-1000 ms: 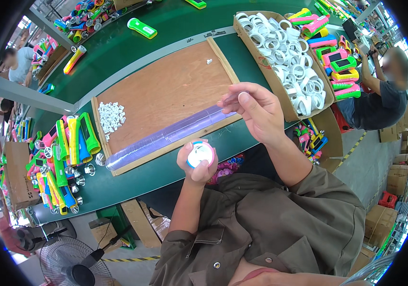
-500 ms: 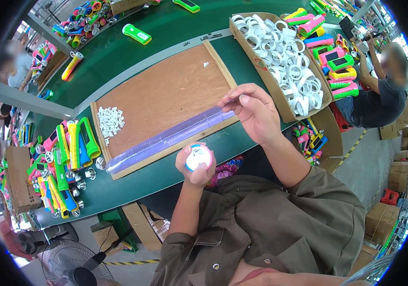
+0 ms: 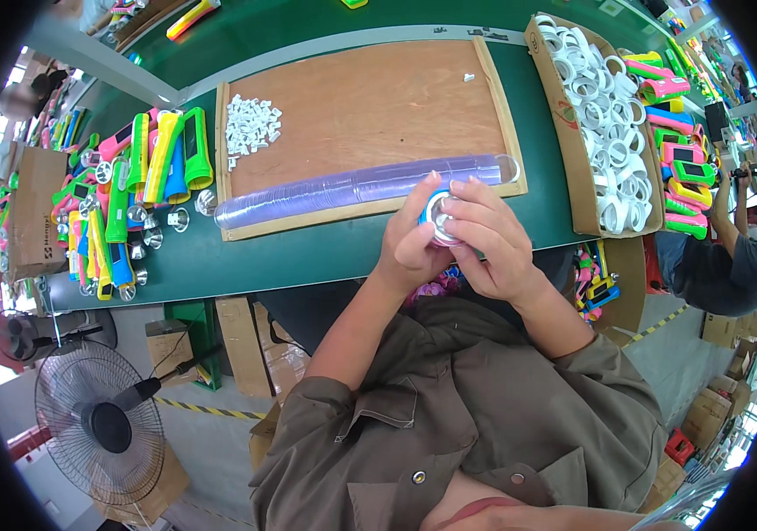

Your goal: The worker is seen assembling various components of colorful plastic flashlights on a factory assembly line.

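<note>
My left hand (image 3: 407, 246) is wrapped round a flashlight (image 3: 436, 209), of which the blue-and-pink rim and bright silvery front show; the rest is hidden in the palm. My right hand (image 3: 495, 241) closes over it from the other side, fingertips pressed on the round front. Whether a clear disc lies under those fingers I cannot make out. Just beyond both hands, a long row of clear purplish discs (image 3: 325, 190) lies along the near edge of a wooden board (image 3: 378, 106). One disc (image 3: 509, 168) leans apart at its right end.
Small white plastic pieces (image 3: 252, 126) lie on the board's left. Colourful flashlight bodies (image 3: 166, 159) and silver reflectors (image 3: 178, 219) are heaped at left. A carton of white rings (image 3: 609, 133) stands at right, beside more flashlights (image 3: 684, 168). A fan (image 3: 108, 425) stands lower left. A co-worker (image 3: 724, 257) sits at right.
My right hand has come from the right end of the disc row, where it pinched a thin clear piece, down onto the flashlight. My left hand still holds it. The whole view has shifted.
</note>
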### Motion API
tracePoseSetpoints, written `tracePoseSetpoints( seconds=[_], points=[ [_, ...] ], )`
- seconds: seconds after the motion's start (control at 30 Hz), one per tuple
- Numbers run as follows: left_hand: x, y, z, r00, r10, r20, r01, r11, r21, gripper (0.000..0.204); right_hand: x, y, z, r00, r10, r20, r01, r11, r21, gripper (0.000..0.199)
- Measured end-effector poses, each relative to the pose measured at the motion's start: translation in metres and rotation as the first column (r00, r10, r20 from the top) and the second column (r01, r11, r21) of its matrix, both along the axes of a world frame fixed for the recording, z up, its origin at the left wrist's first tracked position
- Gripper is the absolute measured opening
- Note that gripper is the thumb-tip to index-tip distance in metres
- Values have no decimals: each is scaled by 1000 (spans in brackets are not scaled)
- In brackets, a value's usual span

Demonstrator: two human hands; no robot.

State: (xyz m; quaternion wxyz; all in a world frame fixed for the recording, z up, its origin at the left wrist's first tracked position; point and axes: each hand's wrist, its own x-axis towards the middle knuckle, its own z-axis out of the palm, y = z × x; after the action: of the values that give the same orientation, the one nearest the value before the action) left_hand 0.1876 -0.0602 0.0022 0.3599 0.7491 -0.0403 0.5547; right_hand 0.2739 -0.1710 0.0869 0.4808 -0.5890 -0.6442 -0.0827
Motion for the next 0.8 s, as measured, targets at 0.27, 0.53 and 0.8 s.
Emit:
tracePoseSetpoints(
  seconds=[0.27, 0.53, 0.8],
  points=[
    [3, 5, 12, 990, 131, 52, -135, 985, 104, 67, -4, 8, 3, 996, -90, 2, 90, 995, 36, 27],
    [1, 12, 15, 978, 201, 52, -206, 970, 129, 51, -11, 20, -8, 992, -121, -23, 123, 983, 134, 29],
    [-9, 15, 4, 958, 286, -5, -285, 957, 57, 45, -15, 34, -5, 996, -77, -46, 82, 987, 141, 25]
  ],
)
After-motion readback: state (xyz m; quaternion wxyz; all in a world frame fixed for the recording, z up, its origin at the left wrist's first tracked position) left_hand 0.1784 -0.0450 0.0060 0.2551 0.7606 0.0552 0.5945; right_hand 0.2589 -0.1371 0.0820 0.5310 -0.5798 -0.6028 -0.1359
